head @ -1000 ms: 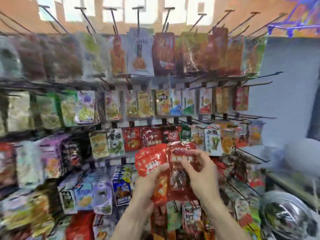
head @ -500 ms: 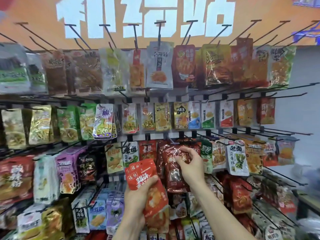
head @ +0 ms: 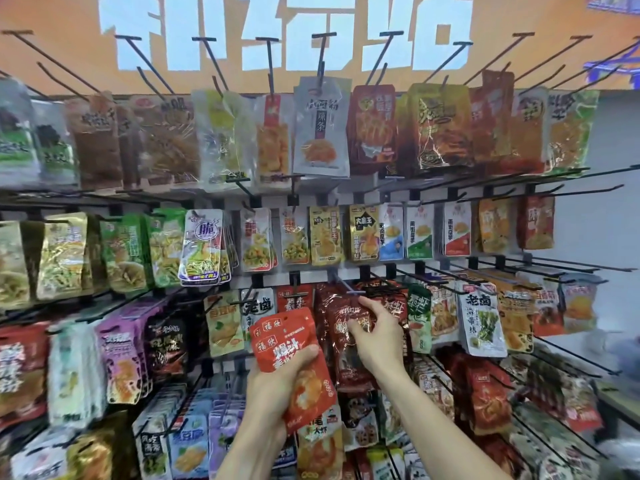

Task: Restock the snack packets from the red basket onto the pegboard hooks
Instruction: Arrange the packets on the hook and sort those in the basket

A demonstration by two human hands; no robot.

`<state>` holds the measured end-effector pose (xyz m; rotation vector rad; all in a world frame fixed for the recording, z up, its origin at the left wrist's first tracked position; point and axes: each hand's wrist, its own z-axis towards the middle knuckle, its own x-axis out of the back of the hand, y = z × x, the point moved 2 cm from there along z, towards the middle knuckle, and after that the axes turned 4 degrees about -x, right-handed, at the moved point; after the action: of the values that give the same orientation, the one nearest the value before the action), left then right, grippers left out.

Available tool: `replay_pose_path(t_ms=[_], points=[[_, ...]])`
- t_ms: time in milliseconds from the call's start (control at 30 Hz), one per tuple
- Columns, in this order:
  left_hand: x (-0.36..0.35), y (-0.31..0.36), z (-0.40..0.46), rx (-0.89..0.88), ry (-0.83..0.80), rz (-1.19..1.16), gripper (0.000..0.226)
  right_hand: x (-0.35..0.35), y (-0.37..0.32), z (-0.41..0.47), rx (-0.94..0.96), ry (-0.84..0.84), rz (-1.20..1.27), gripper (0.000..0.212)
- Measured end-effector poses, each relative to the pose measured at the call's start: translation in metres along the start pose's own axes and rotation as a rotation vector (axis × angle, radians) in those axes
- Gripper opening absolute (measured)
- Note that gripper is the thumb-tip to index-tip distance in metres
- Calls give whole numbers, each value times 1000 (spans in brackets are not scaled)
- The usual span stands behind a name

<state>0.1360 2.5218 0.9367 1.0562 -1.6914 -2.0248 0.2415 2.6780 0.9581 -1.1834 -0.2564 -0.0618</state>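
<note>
We have the dark red packet [head: 349,327] pinched at its top by our right hand [head: 375,336], up against the tip of a hook [head: 341,284] in the third row. If its hole misses the tip, it may slip and fall, or knock neighbouring packets [head: 420,317] loose. Our left hand [head: 277,386] grips the bright red packets [head: 294,362] just beside; a loosened hold could spill them. The red basket is out of view.

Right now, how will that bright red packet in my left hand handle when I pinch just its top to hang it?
The bright red packet will probably flop: its film bends around the left hand. Its glossy surface may be slippery. It looks light, held in one hand.
</note>
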Motion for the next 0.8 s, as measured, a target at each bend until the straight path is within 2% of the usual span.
replay_pose_path(t_ms=[167,333,567,800], points=[[-2,-5,8,-25,-53,26,59,1,-1,-1,11,17,-21,49],[-6,-10,15,-16,-147,50,59,3,1,-4,55,-6,-13,39],[-15,-14,36,20,-306,89,67,5,5,4,52,-23,99,37],[-12,-25,57,27,-351,104,70,6,12,11,47,-25,119,33]])
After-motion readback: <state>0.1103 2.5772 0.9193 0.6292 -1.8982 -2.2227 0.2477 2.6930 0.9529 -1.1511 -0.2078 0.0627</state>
